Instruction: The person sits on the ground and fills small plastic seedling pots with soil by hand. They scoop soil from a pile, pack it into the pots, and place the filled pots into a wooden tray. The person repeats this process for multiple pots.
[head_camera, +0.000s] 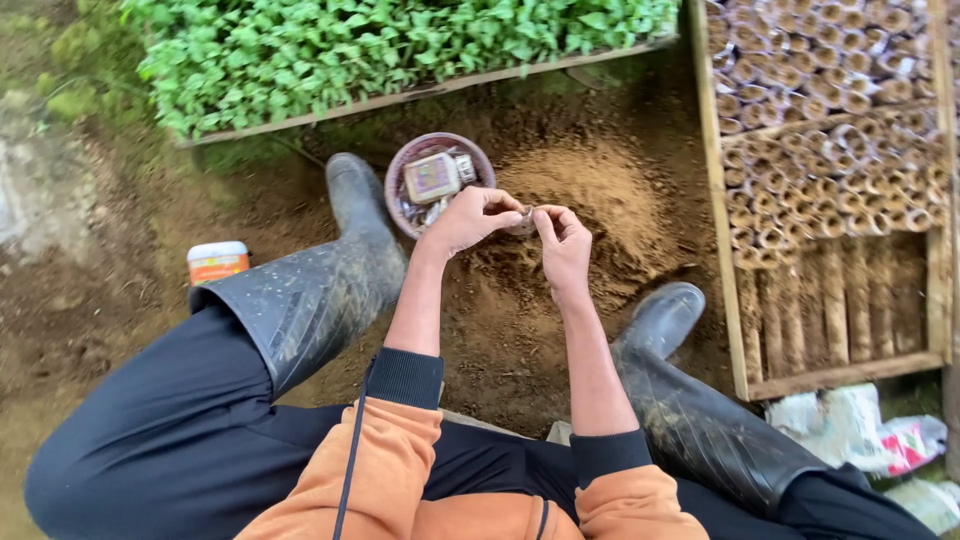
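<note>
Above the mound of loose brown soil (590, 200), both hands (470, 220) (563, 243) pinch a small pale paper tube (522, 222), perhaps half-rolled. Many finished tubes fill the wooden slatted tray (800, 330); its near rows are unfilled.

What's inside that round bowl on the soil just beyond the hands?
The bowl holds a pale rectangular packet lying on shiny, clear wrappers. The left hand covers the near rim, so anything under the packet or there is hidden.
</note>
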